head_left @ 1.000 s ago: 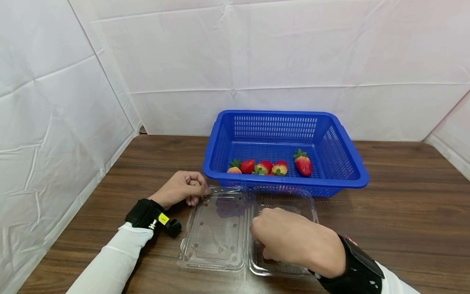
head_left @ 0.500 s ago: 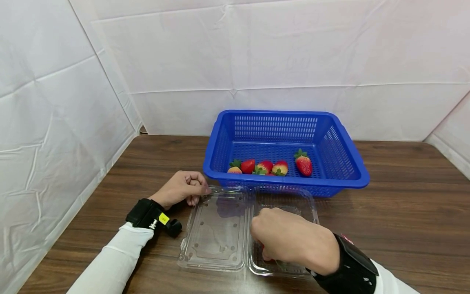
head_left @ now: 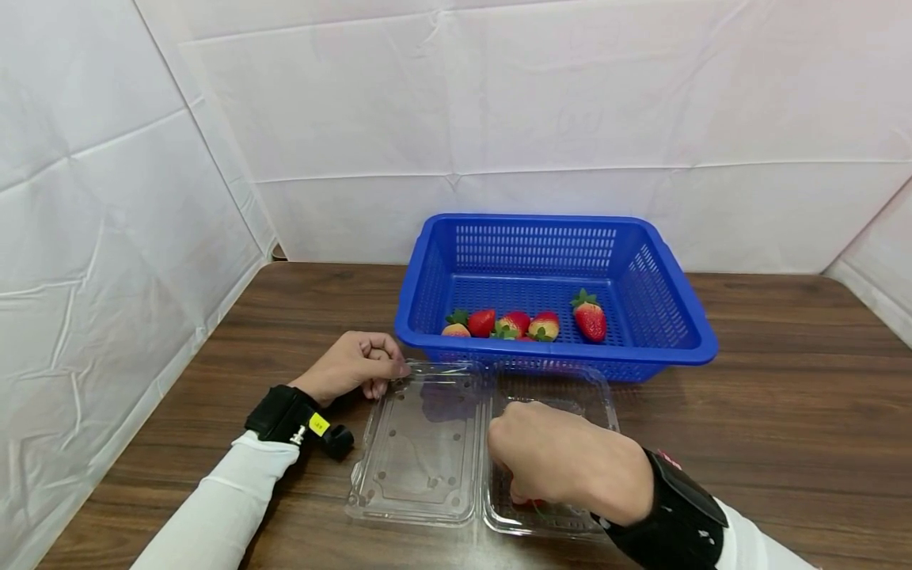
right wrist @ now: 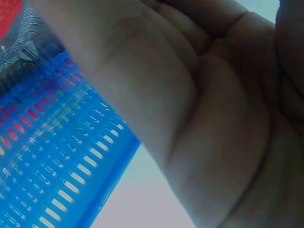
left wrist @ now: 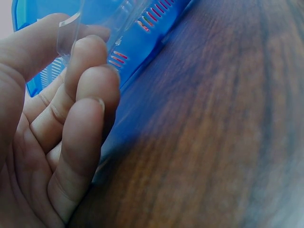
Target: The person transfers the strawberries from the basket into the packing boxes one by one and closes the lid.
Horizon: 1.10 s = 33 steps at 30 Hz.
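Observation:
A clear plastic clamshell box lies unfolded on the table, its lid (head_left: 427, 451) to the left and its base (head_left: 506, 518) to the right. My left hand (head_left: 359, 364) pinches the lid's far left corner between thumb and forefinger; in the left wrist view the clear edge (left wrist: 69, 35) sits between them. My right hand (head_left: 563, 459) reaches down into the base with curled fingers, gripping a strawberry (head_left: 526, 501) that is mostly hidden under the hand. In the right wrist view, red strawberry skin (right wrist: 7, 16) shows at the top left corner.
Behind the box stands a blue plastic basket (head_left: 534, 226). Several strawberries lie along its near side, among them a red one (head_left: 481, 323), while another strawberry (head_left: 590, 321) lies apart to the right. White sheeting (head_left: 556, 119) backs the wooden table (head_left: 784, 396).
My right wrist has shifted slightly to the left, while its fingers stay inside the base. A little more red and a bit of green now show beneath that hand. The left hand stays still.

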### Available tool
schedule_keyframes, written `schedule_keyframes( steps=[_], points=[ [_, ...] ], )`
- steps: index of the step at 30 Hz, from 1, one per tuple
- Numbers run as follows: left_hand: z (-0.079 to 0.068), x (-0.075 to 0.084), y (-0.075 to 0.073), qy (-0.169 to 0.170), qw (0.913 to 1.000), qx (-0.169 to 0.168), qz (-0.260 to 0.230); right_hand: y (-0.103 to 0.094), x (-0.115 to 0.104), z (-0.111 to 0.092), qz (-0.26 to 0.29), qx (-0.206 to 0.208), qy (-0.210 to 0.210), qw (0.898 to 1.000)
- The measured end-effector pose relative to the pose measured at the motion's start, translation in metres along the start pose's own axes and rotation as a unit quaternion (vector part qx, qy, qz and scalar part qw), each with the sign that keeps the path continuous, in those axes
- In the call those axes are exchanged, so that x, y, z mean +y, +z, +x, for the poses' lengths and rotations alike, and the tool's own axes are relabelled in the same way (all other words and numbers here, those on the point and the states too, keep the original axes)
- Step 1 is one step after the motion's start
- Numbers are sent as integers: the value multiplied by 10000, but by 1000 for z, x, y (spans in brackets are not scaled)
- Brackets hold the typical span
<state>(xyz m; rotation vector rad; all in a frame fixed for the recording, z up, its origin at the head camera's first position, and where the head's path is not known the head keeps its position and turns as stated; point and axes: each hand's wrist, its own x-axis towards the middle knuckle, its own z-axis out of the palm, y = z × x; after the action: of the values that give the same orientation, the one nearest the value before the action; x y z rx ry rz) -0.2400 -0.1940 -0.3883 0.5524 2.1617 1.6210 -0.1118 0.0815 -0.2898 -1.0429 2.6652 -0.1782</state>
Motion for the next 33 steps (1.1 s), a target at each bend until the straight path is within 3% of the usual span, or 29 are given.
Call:
schedule_keyframes(
  steps=[9, 16, 33],
  points=[
    [1, -1, 0, 25, 10000, -3, 14, 1, -1, 1, 211, -210, 232, 9993],
    [1, -1, 0, 36, 10000, 11, -27, 1, 1, 1, 244, -133, 117, 9995],
    [1, 0, 0, 44, 10000, 3, -11, -3, -1, 0, 329, -181, 341, 9987]
  ],
)
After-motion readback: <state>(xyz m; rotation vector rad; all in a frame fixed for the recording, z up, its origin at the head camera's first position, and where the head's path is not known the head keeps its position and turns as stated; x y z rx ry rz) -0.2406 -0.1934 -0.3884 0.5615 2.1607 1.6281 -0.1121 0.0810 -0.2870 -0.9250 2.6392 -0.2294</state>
